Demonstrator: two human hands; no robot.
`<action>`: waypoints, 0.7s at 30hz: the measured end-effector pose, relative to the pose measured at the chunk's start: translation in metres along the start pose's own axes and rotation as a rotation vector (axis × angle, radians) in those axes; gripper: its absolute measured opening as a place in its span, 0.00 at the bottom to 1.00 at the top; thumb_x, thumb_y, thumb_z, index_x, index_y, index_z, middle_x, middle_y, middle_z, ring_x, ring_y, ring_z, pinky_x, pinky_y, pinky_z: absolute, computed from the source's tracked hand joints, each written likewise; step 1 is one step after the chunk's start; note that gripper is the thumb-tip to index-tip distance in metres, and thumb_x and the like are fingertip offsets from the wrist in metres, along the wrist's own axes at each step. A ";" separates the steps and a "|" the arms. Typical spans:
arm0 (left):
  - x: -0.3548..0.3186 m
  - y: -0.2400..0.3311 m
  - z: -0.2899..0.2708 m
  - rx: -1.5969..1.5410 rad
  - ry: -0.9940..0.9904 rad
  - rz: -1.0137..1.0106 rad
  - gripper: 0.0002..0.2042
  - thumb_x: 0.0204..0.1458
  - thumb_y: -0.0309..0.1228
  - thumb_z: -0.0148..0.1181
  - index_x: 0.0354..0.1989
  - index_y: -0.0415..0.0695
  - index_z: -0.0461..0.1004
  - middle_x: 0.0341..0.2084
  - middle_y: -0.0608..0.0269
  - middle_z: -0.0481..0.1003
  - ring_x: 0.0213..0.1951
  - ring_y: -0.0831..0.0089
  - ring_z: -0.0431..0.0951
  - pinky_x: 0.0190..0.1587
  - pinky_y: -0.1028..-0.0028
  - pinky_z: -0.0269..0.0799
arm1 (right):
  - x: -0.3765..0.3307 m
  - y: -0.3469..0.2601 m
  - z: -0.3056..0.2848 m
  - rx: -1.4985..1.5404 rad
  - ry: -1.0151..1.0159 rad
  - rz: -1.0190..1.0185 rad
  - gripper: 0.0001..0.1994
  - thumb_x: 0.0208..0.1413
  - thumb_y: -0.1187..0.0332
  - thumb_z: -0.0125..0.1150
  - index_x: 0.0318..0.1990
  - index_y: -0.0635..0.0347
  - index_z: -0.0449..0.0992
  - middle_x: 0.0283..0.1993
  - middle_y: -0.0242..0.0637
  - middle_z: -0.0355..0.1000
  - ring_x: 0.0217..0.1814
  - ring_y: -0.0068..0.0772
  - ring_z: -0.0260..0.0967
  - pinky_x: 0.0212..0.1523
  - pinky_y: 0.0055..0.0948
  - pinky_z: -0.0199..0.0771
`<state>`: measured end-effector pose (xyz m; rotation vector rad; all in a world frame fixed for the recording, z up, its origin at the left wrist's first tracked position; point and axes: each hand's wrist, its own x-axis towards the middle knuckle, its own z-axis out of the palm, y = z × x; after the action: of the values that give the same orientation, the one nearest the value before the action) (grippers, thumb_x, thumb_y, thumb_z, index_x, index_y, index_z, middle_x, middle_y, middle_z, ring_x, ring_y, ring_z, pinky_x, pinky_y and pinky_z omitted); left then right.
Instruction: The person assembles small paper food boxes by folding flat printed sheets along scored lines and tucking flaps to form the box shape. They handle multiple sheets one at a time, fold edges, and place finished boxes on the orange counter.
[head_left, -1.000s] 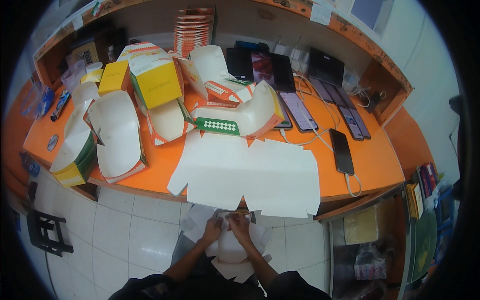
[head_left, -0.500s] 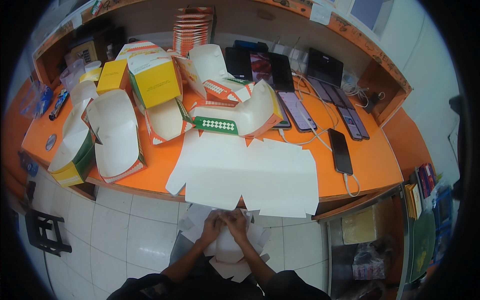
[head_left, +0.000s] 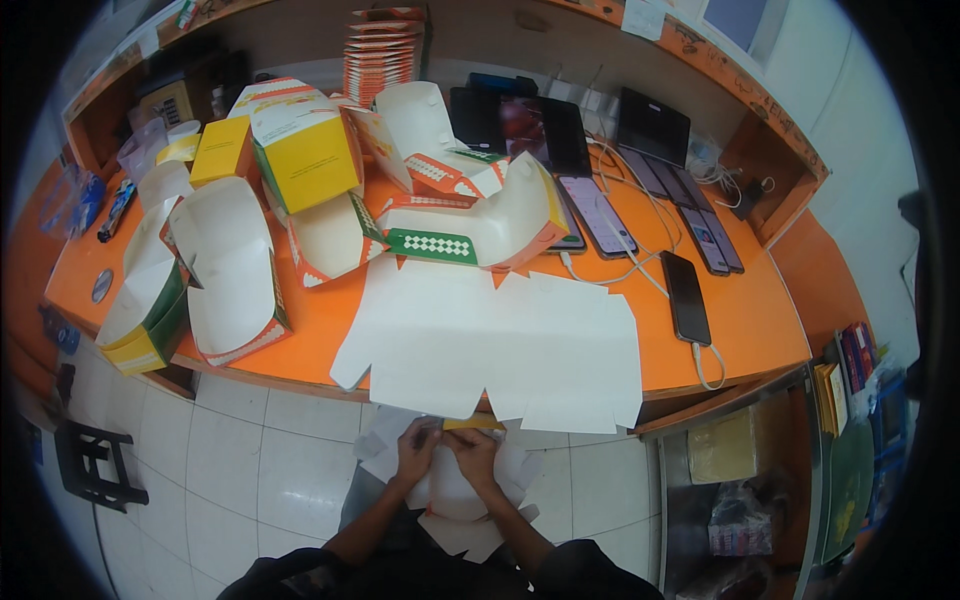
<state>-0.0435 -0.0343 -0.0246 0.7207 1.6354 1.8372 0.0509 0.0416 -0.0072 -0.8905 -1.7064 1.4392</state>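
On my lap, below the desk's front edge, lies a white cardboard box blank (head_left: 455, 500) with some of its flaps standing out at odd angles. My left hand (head_left: 416, 452) pinches its far part with bent fingers. Close beside it, my right hand (head_left: 474, 454) grips the same part, where a strip of the yellow printed side shows. The fingertips are small and partly hidden. Just ahead, a flat white box blank (head_left: 500, 345) lies on the orange desk (head_left: 740, 345), its front overhanging the edge.
Folded food boxes (head_left: 235, 270) stand open across the desk's left and middle, with a yellow-and-white closed box (head_left: 310, 165) among them. A stack of flat cartons (head_left: 383, 60) is behind. Phones (head_left: 685, 300) with white cables lie at right. A black stool (head_left: 95, 462) stands at left.
My hands have moved slightly apart, the left one a little to the left. A yellow strip of the box blank now shows beyond my right fingers. The view has shifted slightly.
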 end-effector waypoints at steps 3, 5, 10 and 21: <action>0.001 -0.001 -0.007 -0.015 0.051 -0.245 0.07 0.58 0.27 0.50 0.37 0.36 0.70 0.25 0.68 0.71 0.26 0.85 0.66 0.29 0.81 0.64 | -0.001 0.005 0.011 -0.063 0.033 0.018 0.08 0.46 0.76 0.66 0.35 0.66 0.79 0.29 0.36 0.77 0.31 0.24 0.74 0.35 0.21 0.73; 0.005 -0.004 -0.007 -0.073 0.068 -0.087 0.07 0.57 0.27 0.51 0.37 0.36 0.70 0.25 0.68 0.71 0.27 0.85 0.66 0.28 0.81 0.64 | 0.002 0.008 0.019 -0.114 0.089 -0.051 0.08 0.45 0.74 0.67 0.35 0.66 0.79 0.29 0.37 0.77 0.31 0.26 0.75 0.35 0.23 0.73; 0.006 -0.013 -0.006 -0.147 0.093 -0.107 0.07 0.58 0.26 0.50 0.36 0.35 0.70 0.27 0.66 0.72 0.30 0.82 0.69 0.31 0.80 0.67 | 0.008 0.010 0.025 -0.168 0.129 -0.165 0.12 0.44 0.69 0.69 0.35 0.65 0.79 0.29 0.40 0.77 0.31 0.28 0.76 0.36 0.25 0.73; 0.005 -0.021 -0.005 -0.227 0.019 -0.183 0.08 0.57 0.24 0.49 0.41 0.34 0.69 0.29 0.64 0.72 0.33 0.79 0.71 0.37 0.78 0.69 | -0.004 0.008 0.029 -0.232 0.262 -0.119 0.17 0.38 0.63 0.74 0.30 0.68 0.75 0.27 0.41 0.74 0.29 0.36 0.74 0.33 0.31 0.72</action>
<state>-0.0486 -0.0322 -0.0464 0.4419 1.4233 1.8614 0.0283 0.0255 -0.0183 -1.0326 -1.7154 1.0116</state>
